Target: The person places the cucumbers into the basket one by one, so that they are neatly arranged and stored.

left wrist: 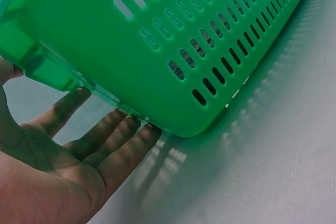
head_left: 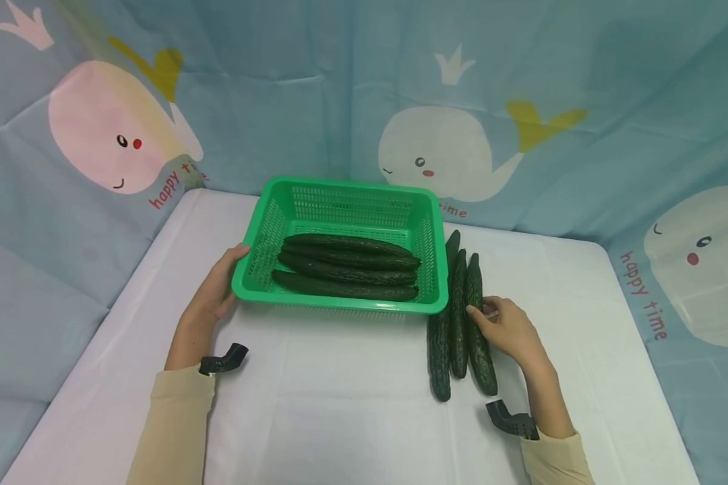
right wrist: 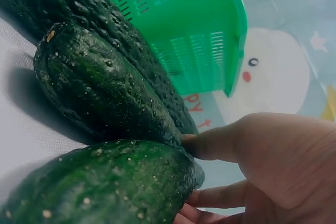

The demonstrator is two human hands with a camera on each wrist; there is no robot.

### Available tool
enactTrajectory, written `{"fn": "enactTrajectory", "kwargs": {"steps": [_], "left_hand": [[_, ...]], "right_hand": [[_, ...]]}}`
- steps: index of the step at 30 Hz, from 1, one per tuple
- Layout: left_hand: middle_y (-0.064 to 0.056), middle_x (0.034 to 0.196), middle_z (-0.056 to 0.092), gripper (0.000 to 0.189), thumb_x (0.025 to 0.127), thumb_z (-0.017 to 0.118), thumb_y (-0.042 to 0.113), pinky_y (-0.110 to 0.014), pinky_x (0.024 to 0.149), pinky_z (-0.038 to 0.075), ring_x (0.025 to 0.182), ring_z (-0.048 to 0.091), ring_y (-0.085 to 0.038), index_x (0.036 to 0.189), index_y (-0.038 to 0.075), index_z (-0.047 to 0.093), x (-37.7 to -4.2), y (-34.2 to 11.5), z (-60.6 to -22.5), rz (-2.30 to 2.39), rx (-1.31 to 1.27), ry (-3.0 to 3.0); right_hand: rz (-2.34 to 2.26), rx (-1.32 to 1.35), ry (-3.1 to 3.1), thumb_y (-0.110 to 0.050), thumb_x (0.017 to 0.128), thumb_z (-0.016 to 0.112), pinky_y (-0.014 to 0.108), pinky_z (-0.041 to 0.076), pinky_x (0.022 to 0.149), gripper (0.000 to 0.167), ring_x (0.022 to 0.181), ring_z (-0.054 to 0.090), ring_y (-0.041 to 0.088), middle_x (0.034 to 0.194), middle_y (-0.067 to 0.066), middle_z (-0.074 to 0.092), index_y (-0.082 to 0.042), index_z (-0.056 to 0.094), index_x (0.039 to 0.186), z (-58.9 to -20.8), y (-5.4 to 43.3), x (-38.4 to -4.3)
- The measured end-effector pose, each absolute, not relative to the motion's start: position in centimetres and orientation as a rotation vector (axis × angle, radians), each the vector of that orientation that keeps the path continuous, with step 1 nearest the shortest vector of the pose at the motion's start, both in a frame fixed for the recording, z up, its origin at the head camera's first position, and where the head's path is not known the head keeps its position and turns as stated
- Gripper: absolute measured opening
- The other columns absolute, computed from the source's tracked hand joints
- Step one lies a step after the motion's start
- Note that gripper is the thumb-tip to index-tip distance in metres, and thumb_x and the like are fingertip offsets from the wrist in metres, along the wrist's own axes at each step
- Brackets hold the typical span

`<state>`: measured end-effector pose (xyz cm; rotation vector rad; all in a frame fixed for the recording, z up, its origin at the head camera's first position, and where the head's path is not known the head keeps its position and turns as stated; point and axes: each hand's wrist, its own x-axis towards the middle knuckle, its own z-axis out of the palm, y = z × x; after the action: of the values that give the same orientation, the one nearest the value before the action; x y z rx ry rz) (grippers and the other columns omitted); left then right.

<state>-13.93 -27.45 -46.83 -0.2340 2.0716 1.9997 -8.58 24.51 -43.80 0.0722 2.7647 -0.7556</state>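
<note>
A green plastic basket [head_left: 340, 305] with slotted walls holds several dark green cucumbers [head_left: 346, 269] lying side by side. At its left end, my left hand [head_left: 218, 279] touches the basket; in the left wrist view its fingers [left wrist: 128, 150] reach nearly straight to the outer wall, with the thumb up by the rim. More cucumbers [head_left: 458, 323] lie lengthwise on the table, close against the basket's right side. My right hand [head_left: 509, 327] grips the rightmost cucumber [head_left: 478, 337]. The right wrist view shows its thumb [right wrist: 212, 142] between that cucumber and its neighbour, fingers on the other side.
A white cloth covers the table [head_left: 334, 404]. Blue curtains [head_left: 315, 101] printed with whales hang behind and along both sides. Each wrist wears a black camera mount [head_left: 221, 360] at the beige sleeve [head_left: 178, 411].
</note>
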Motion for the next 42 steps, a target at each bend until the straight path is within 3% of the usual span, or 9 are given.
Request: {"fn": "enactTrajectory", "kwargs": {"steps": [3, 6, 12, 19, 23, 25, 31, 37, 42], "left_hand": [[-0.004, 0.178, 0.022, 0.079, 0.106, 0.043, 0.063, -0.026, 0.124, 0.041, 0.162, 0.029, -0.022, 0.171, 0.024, 0.021, -14.0, -27.7, -46.7, 1.998, -0.232, 2.065], [-0.006, 0.178, 0.021, 0.080, 0.106, 0.043, 0.064, -0.014, 0.111, 0.046, 0.159, 0.032, -0.020, 0.171, 0.024, 0.020, -14.0, -27.7, -46.6, 1.999, -0.227, 2.052], [-0.003, 0.179, 0.019, 0.079, 0.106, 0.043, 0.063, -0.040, 0.135, 0.028, 0.166, 0.022, -0.025, 0.171, 0.024, 0.021, -14.0, -27.4, -46.6, 2.003, -0.230, 2.043], [-0.003, 0.180, 0.017, 0.079, 0.106, 0.044, 0.062, -0.052, 0.137, 0.017, 0.167, 0.017, -0.027, 0.171, 0.023, 0.021, -14.0, -27.2, -46.9, 2.030, -0.230, 2.033], [-0.005, 0.178, 0.020, 0.078, 0.106, 0.044, 0.062, -0.048, 0.136, 0.023, 0.165, 0.023, -0.026, 0.170, 0.023, 0.022, -14.1, -27.3, -46.9, 2.024, -0.207, 2.035], [-0.006, 0.178, 0.021, 0.078, 0.106, 0.043, 0.063, -0.037, 0.133, 0.031, 0.163, 0.026, -0.024, 0.170, 0.024, 0.021, -14.0, -27.3, -46.8, 2.008, -0.196, 2.046], [-0.008, 0.178, 0.022, 0.078, 0.107, 0.042, 0.062, -0.012, 0.110, 0.047, 0.160, 0.031, -0.022, 0.171, 0.022, 0.020, -13.8, -27.4, -46.8, 2.002, -0.198, 2.049], [-0.007, 0.173, 0.028, 0.075, 0.107, 0.042, 0.061, -0.009, 0.104, 0.048, 0.146, 0.043, -0.009, 0.170, 0.023, 0.023, -13.9, -27.5, -46.7, 2.012, -0.181, 2.045], [-0.008, 0.168, 0.033, 0.075, 0.108, 0.041, 0.061, -0.012, 0.103, 0.047, 0.135, 0.047, -0.004, 0.169, 0.022, 0.025, -14.0, -27.7, -46.6, 2.021, -0.156, 2.029]], "right_hand": [[-0.760, 0.050, 2.766, -0.049, 0.107, 0.059, 0.061, 0.059, 0.095, 0.072, 0.116, 0.070, 0.045, 0.136, 0.033, 0.066, 0.011, 0.053, 0.147, -44.0, 24.6, -8.7], [-0.752, 0.051, 2.767, -0.049, 0.106, 0.060, 0.061, 0.059, 0.095, 0.072, 0.116, 0.070, 0.045, 0.133, 0.033, 0.067, 0.011, 0.054, 0.145, -44.0, 24.6, -8.8], [-0.776, 0.093, 2.758, -0.042, 0.106, 0.062, 0.063, 0.059, 0.096, 0.068, 0.117, 0.070, 0.048, 0.130, 0.035, 0.068, 0.014, 0.055, 0.143, -44.3, 24.5, -8.7], [-0.820, 0.132, 2.779, -0.032, 0.104, 0.063, 0.062, 0.060, 0.096, 0.061, 0.115, 0.070, 0.049, 0.124, 0.036, 0.070, 0.018, 0.056, 0.138, -44.5, 24.3, -8.7], [-0.848, 0.168, 2.765, -0.028, 0.103, 0.063, 0.061, 0.060, 0.096, 0.059, 0.112, 0.070, 0.047, 0.121, 0.035, 0.070, 0.019, 0.057, 0.137, -44.4, 24.3, -8.7], [-0.850, 0.177, 2.748, -0.028, 0.103, 0.062, 0.061, 0.059, 0.098, 0.060, 0.115, 0.069, 0.048, 0.124, 0.035, 0.069, 0.019, 0.055, 0.139, -44.3, 24.3, -8.6], [-0.751, 0.186, 2.801, -0.029, 0.103, 0.062, 0.062, 0.059, 0.095, 0.059, 0.116, 0.068, 0.050, 0.127, 0.036, 0.068, 0.018, 0.057, 0.139, -43.6, 24.7, -8.3], [-0.619, 0.158, 2.861, -0.030, 0.102, 0.063, 0.060, 0.061, 0.084, 0.056, 0.109, 0.070, 0.047, 0.123, 0.034, 0.070, 0.014, 0.061, 0.137, -43.4, 24.5, -8.1], [-0.576, 0.124, 2.853, -0.033, 0.101, 0.067, 0.062, 0.061, 0.085, 0.062, 0.112, 0.070, 0.050, 0.125, 0.036, 0.069, 0.014, 0.058, 0.140, -43.4, 24.2, -8.1]]}}
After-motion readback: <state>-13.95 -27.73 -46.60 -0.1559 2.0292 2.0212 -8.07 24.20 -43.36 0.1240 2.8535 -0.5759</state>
